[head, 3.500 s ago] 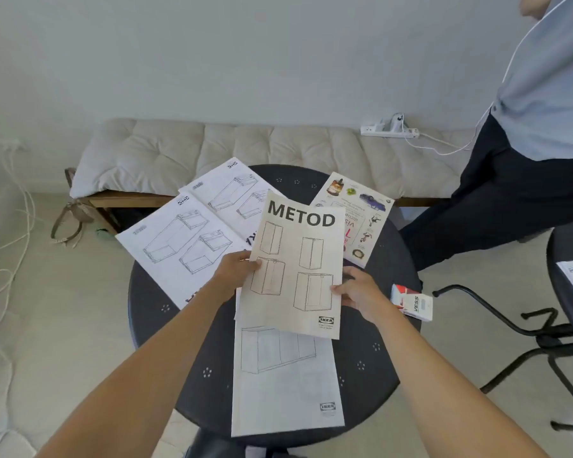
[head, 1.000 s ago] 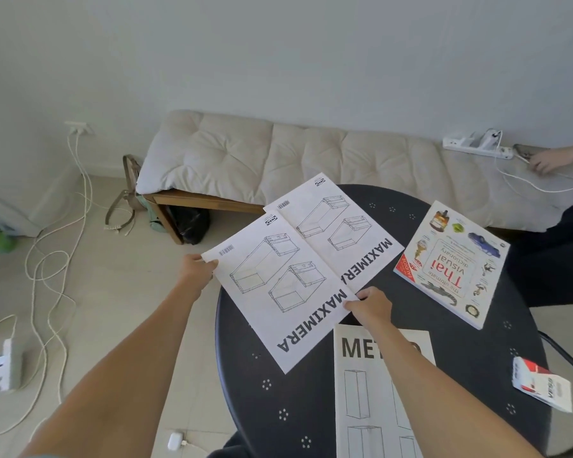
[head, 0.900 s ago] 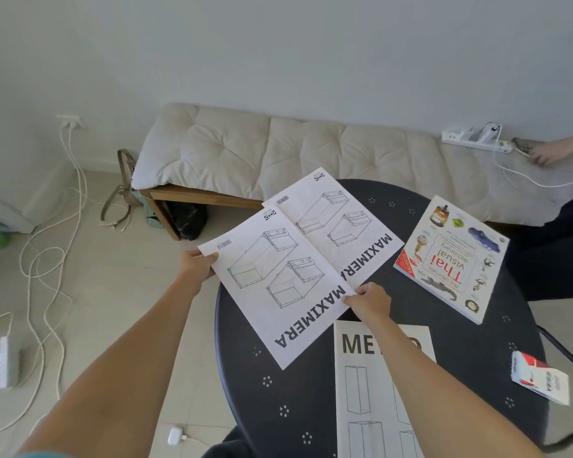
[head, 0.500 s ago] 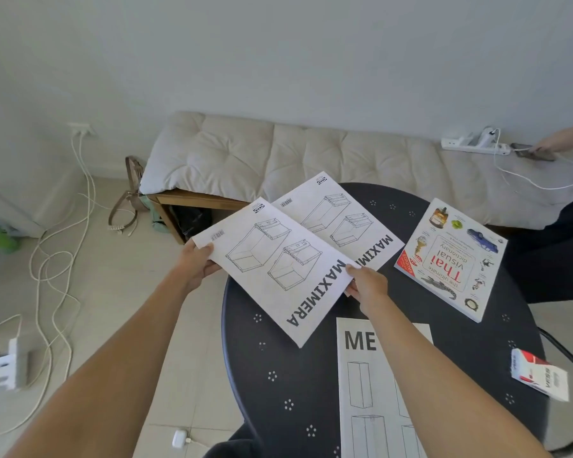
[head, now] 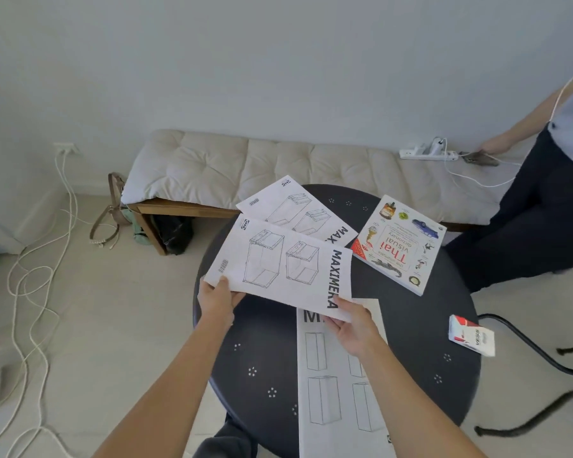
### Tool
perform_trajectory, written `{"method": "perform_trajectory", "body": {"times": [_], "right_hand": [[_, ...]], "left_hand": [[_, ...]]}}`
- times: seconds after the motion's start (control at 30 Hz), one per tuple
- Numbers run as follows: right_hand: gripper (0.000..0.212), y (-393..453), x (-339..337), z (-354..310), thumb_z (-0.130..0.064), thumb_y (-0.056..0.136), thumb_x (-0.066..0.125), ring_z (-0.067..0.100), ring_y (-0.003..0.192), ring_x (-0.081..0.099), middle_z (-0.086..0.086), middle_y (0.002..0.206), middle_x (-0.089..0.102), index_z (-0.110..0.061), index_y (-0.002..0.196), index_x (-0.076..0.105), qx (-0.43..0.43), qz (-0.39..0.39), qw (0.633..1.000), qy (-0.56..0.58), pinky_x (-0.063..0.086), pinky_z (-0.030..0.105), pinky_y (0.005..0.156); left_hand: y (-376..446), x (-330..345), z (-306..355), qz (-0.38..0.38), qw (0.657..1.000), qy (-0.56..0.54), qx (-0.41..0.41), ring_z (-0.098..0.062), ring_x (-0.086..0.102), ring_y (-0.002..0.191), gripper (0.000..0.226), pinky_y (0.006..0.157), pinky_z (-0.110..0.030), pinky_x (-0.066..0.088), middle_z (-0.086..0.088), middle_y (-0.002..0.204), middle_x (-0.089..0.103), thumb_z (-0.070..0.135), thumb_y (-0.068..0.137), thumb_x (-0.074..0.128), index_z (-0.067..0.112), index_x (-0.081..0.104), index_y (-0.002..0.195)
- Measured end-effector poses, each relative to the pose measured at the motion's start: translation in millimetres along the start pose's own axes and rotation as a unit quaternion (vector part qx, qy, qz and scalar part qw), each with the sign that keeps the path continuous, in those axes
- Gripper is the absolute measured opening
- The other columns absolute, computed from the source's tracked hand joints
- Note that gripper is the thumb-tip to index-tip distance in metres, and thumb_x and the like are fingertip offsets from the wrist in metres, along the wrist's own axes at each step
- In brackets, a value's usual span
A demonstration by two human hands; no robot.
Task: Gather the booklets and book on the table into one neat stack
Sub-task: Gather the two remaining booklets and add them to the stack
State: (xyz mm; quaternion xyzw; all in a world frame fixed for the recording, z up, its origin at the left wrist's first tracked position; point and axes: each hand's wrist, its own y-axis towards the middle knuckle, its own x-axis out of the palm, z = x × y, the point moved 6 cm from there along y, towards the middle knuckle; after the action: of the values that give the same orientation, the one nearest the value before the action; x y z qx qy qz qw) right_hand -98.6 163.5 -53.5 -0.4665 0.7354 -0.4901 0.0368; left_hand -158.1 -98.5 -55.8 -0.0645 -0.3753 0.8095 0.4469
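White MAXIMERA booklet (head: 280,271) gripped at its edges by both hands' fingers, left hand (head: 216,297) at 9 o'clock, right hand (head: 353,325) at 5, above the black bench (head: 262,358).

**Round table, what's on it**

Dark round table (head: 265,368) w/ small dot clusters on top. Far edge: MAXIMERA booklet (head: 298,206) lying flat, corner overhanging the rim. Right of it, just beside: Thai dictionary (head: 399,244), cover up, text upside-down to the viewer. Near side: METOD booklet (head: 338,391) flat, running off the near edge, title partly hidden. Right rim: red/white carton (head: 471,335), well apart from the rest. Floor (head: 113,325) pale tile under the table, white cables (head: 30,285) on it at left.
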Motion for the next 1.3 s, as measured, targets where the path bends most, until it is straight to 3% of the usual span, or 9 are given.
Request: {"method": "perform_trajectory", "body": {"times": [0.27,0.37,0.53,0.6,0.67,0.93,1.07,1.17,1.3], "right_hand": [[0.033,-32.5,-67.8,1.7,0.002,0.088,0.059,0.020,0.093,0.064,0.007,0.097,0.069,-0.008,0.120,0.058,-0.046,0.059,0.982,0.174,0.047,0.035,0.098],[0.025,-35.7,-83.3,10.8,0.007,0.088,0.057,0.020,0.087,0.063,0.008,0.096,0.067,-0.008,0.107,0.060,-0.024,0.075,0.991,0.109,0.045,0.036,0.100],[0.042,-32.6,-105.8,24.7,0.014,0.087,0.053,0.029,0.097,0.064,0.014,0.115,0.065,-0.002,0.126,0.054,-0.007,0.119,0.993,0.019,0.047,0.049,0.099],[0.044,-32.6,-115.7,21.8,0.014,0.088,0.053,0.032,0.107,0.062,0.015,0.125,0.062,-0.003,0.128,0.054,-0.003,0.131,0.991,0.003,0.046,0.052,0.100],[0.041,-34.6,-120.2,12.0,0.013,0.089,0.052,0.028,0.097,0.064,0.013,0.124,0.062,-0.004,0.126,0.055,-0.003,0.122,0.992,-0.014,0.048,0.044,0.097],[0.027,-47.1,-137.4,-32.5,0.011,0.090,0.051,0.020,0.086,0.064,0.006,0.096,0.068,-0.009,0.109,0.058,0.009,0.017,0.985,-0.174,0.052,0.035,0.080],[0.028,-46.6,-136.7,-38.9,0.011,0.091,0.051,0.021,0.091,0.065,0.006,0.100,0.068,-0.013,0.103,0.059,0.032,-0.028,0.966,-0.256,0.052,0.038,0.087],[0.032,-41.2,-133.7,-39.0,0.009,0.091,0.052,0.026,0.103,0.064,0.008,0.112,0.067,-0.013,0.115,0.056,0.051,-0.047,0.943,-0.326,0.052,0.041,0.091],[0.029,-31.3,-128.8,-44.4,0.001,0.091,0.057,0.027,0.103,0.063,0.011,0.118,0.066,-0.007,0.118,0.058,0.014,-0.007,0.932,-0.361,0.054,0.035,0.073]], "left_hand": [[-85.6,19.8,-83.8,0.016,1.000,-0.019,-0.009,-0.034,0.060,0.115,0.034,0.078,-0.040,0.055,-0.013,0.129,0.057,0.001,0.098,0.042,0.013,0.044,0.130],[-109.6,14.5,-114.5,-0.005,1.000,-0.002,-0.031,-0.036,0.061,0.113,0.038,0.084,-0.041,0.054,-0.014,0.126,0.058,-0.001,0.097,0.043,0.011,0.043,0.133],[-140.5,-1.6,-154.4,-0.045,0.996,0.038,-0.064,-0.030,0.062,0.103,0.035,0.098,-0.041,0.050,-0.012,0.116,0.060,-0.003,0.095,0.047,0.008,0.048,0.128],[-141.2,-8.5,-159.1,-0.062,0.994,0.046,-0.079,-0.029,0.061,0.104,0.030,0.096,-0.037,0.049,-0.014,0.120,0.061,-0.005,0.093,0.051,0.005,0.052,0.122],[-134.6,-12.7,-156.3,-0.076,0.991,0.061,-0.093,-0.029,0.060,0.105,0.033,0.094,-0.038,0.050,-0.016,0.124,0.061,-0.005,0.092,0.052,0.000,0.054,0.124],[-100.5,-17.5,-116.0,-0.108,0.987,0.088,-0.080,-0.023,0.063,0.081,0.031,0.072,-0.034,0.052,-0.012,0.097,0.067,0.000,0.091,0.054,-0.001,0.058,0.122],[-94.7,-16.0,-109.7,-0.209,0.927,0.295,-0.099,-0.033,0.067,0.100,0.027,0.092,-0.050,0.053,-0.013,0.107,0.072,0.018,0.094,0.056,0.011,0.066,0.118],[-106.4,-9.2,-116.7,-0.276,0.869,0.397,-0.102,-0.023,0.071,0.098,0.018,0.078,-0.035,0.059,-0.004,0.106,0.074,0.019,0.094,0.056,0.017,0.067,0.108],[-110.5,-0.8,-128.8,-0.241,0.882,0.400,-0.060,-0.021,0.072,0.090,0.017,0.070,-0.031,0.059,-0.008,0.104,0.074,0.016,0.093,0.058,0.009,0.065,0.106]]}}
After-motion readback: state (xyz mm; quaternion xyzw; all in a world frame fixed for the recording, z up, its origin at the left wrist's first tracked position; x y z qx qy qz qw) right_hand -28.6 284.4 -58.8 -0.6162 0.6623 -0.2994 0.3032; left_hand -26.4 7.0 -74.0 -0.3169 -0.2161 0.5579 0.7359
